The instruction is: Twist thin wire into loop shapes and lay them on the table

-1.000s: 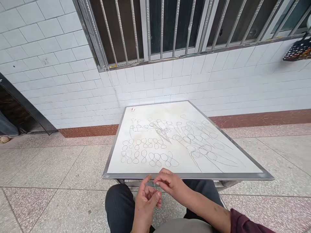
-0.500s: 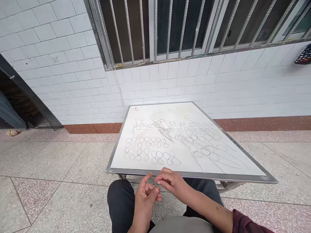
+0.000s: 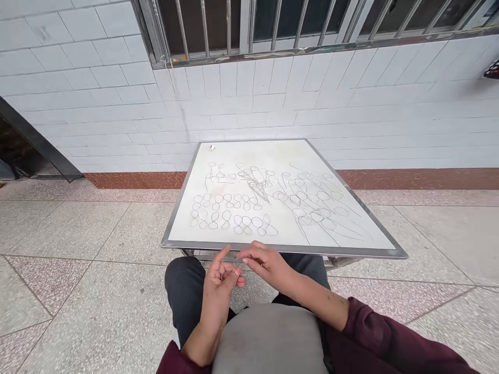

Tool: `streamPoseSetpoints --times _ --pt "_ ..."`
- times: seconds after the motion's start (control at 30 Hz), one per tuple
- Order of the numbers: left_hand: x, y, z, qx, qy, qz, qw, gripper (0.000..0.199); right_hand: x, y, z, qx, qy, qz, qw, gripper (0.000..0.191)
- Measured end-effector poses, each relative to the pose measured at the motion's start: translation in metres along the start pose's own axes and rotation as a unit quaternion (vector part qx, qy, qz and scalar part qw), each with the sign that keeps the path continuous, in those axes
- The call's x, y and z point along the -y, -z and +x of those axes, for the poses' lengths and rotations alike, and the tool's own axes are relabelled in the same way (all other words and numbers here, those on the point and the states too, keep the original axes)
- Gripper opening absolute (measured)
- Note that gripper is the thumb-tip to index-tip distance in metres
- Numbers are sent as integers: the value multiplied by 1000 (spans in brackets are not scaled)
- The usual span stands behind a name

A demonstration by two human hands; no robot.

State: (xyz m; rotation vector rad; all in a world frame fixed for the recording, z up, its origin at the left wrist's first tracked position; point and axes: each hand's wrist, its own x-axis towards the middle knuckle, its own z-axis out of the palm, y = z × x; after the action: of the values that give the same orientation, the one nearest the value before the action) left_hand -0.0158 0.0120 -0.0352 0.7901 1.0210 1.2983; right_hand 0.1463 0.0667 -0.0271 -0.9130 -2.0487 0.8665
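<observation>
Just in front of the white table's near edge, my left hand (image 3: 219,285) pinches a thin wire (image 3: 235,261) between thumb and fingers, its index finger stretched up. From the right, my right hand (image 3: 268,266) comes in with thumb and fingertips closed on the same wire. Part of the wire seems bent into a loop at my left fingers; its full shape is too fine to make out. On the white table (image 3: 249,150) lie several figure-eight wire loops (image 3: 255,224) at front left. Long-tailed looped wires (image 3: 312,205) spread over the right side, and a tangled bunch (image 3: 259,182) sits mid-table.
A small white and red object (image 3: 212,148) sits at the table's far left corner. The table has a grey metal rim (image 3: 288,251) and stands near a white tiled wall (image 3: 241,111) with a barred window above. My knees reach under its near edge.
The view has tilted down, so the table and hands appear higher and more of my sleeves shows. My right hand has shifted slightly relative to the left; both keep hold of the wire.
</observation>
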Motion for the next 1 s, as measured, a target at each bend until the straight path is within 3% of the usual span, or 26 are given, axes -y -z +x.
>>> streamPoseSetpoints --times 0.23,0.57,0.9,1.0 --pt "1 -1 0 0 22 -7 1000 59 -2 2 -2 -1 10 -16 1000 19" --pt "4 -1 4 12 30 -12 999 52 0 -2 4 23 -38 -34 998 20" --pt "10 1 10 10 29 -7 1000 47 -11 -9 5 22 -40 -30 998 23" --pt "8 4 12 -5 20 -5 1000 49 -9 -6 7 27 -73 0 997 23"
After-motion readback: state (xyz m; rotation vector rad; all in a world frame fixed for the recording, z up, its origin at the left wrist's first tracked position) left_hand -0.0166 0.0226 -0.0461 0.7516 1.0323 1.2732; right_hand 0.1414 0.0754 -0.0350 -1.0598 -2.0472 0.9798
